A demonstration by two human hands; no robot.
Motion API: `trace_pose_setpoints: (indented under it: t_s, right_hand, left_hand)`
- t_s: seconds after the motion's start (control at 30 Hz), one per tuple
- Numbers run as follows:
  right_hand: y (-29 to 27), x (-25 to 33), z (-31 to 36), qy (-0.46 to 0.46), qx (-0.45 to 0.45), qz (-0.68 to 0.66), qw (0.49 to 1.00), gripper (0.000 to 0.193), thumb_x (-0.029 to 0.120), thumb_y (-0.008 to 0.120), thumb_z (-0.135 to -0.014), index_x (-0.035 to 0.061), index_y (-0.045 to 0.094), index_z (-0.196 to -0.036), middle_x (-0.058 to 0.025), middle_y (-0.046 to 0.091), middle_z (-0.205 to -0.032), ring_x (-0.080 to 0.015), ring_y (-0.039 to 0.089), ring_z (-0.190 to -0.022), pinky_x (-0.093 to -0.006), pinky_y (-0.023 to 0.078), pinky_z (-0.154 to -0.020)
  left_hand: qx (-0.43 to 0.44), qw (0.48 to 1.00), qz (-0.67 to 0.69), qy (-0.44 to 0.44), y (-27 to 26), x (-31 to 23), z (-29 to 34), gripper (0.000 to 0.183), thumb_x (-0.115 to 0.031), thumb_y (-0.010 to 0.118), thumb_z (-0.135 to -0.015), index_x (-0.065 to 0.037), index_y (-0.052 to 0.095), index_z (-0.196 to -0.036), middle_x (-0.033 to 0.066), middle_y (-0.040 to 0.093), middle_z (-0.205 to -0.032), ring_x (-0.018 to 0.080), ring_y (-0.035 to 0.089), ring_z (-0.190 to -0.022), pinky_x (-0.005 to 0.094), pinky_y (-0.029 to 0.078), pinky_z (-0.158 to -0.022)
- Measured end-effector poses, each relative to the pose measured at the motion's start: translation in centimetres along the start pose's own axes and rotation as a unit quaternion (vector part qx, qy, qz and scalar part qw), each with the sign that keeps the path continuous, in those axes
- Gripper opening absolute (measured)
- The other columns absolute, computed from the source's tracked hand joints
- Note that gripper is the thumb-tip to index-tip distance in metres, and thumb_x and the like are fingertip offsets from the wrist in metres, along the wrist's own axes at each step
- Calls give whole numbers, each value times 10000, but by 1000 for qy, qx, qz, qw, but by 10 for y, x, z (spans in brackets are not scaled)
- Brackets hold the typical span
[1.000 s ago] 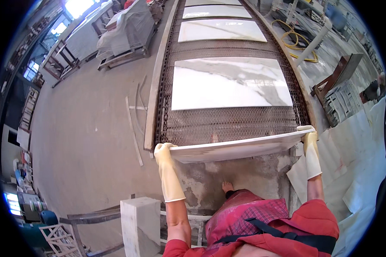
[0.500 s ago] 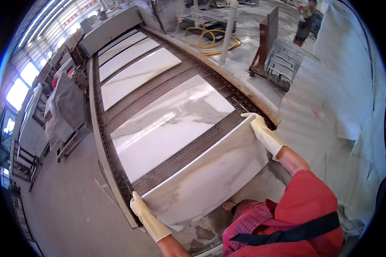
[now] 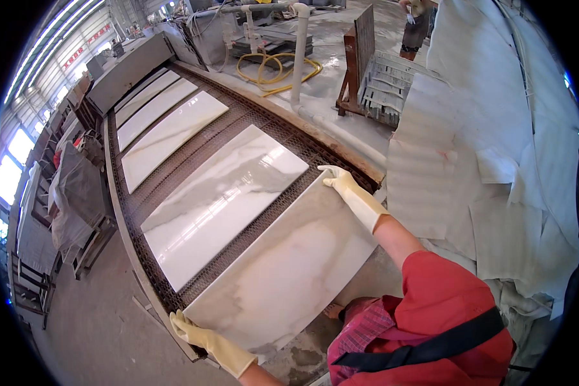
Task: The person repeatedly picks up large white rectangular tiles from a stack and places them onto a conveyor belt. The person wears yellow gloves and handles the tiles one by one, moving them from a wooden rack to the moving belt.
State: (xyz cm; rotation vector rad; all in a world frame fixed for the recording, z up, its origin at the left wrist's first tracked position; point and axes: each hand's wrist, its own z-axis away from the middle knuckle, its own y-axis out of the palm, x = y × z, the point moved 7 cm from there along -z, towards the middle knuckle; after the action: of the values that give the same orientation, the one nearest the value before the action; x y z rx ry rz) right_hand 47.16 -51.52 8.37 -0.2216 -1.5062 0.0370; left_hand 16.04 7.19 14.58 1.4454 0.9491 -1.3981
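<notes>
A white marble slab point(image 3: 286, 264) with beige-grey veins slants at the near end of the conveyor, its far edge over the mesh belt. My left hand point(image 3: 209, 342), in a cream rubber glove, grips its left far corner. My right hand point(image 3: 355, 198), gloved alike, holds the right far corner, fingers over the edge. Just beyond the held slab, a second polished marble slab point(image 3: 225, 202) lies flat on the mesh belt point(image 3: 228, 132), a narrow strip of mesh between them. What supports the near edge of the held slab is hidden.
Several more slabs, one a veined slab point(image 3: 170, 135), lie up the belt toward a grey machine housing point(image 3: 132, 71). Covered racks point(image 3: 77, 193) stand at left. On the right are a white pipe point(image 3: 299, 58), a yellow hose point(image 3: 280, 63), foam sheets point(image 3: 457, 161) and another person point(image 3: 415, 29).
The held slab has tipped flatter, showing more of its face, and sits closer to the belt. Both my hands have moved with it, still gripping. The whole view has shifted.
</notes>
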Motion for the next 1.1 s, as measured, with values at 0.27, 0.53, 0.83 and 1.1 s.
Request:
trace_pose_setpoints:
  t_s: [0.27, 0.53, 0.83, 1.1]
  right_hand:
    - [-5, -22, -26, -10, -28, 108, 994, 512, 11, 726, -761, 67, 667, -1266, -105, 689, -1219, -193, 615, -1140, -289, 461, -1004]
    - [-9, -17, -17, -44, -41, -105, 993, 476, 1, 671, -824, 49, 629, -1296, -127, 674, -1244, -217, 627, -1162, -292, 463, -1010]
    - [-91, -21, 102, -28, -65, 37, 997, 278, 124, 538, -997, 61, 651, -1243, -72, 723, -1089, -144, 658, -1025, -269, 486, -924]
    - [-117, -62, 154, 141, 26, 400, 905, 669, 604, 368, -980, 49, 648, -1228, -193, 675, -1178, -325, 611, -1154, -410, 448, -988]
  left_hand:
    - [-71, 937, -332, 78, -136, 91, 96, 503, -420, 494, -1029, 26, 636, -1212, 186, 678, -1151, 283, 650, -1063, 356, 497, -941]
    - [97, 904, -395, -134, -155, 118, 88, 634, -562, 550, -965, 42, 673, -1111, 170, 718, -1034, 269, 657, -966, 380, 494, -872]
    - [122, 892, -403, -166, -153, 105, 79, 582, -533, 566, -976, 34, 697, -973, 114, 702, -859, 197, 609, -782, 361, 499, -756]
    - [148, 875, -429, -168, -143, 95, 70, 619, -561, 536, -971, 28, 695, -1078, 171, 713, -976, 272, 661, -894, 399, 515, -816]
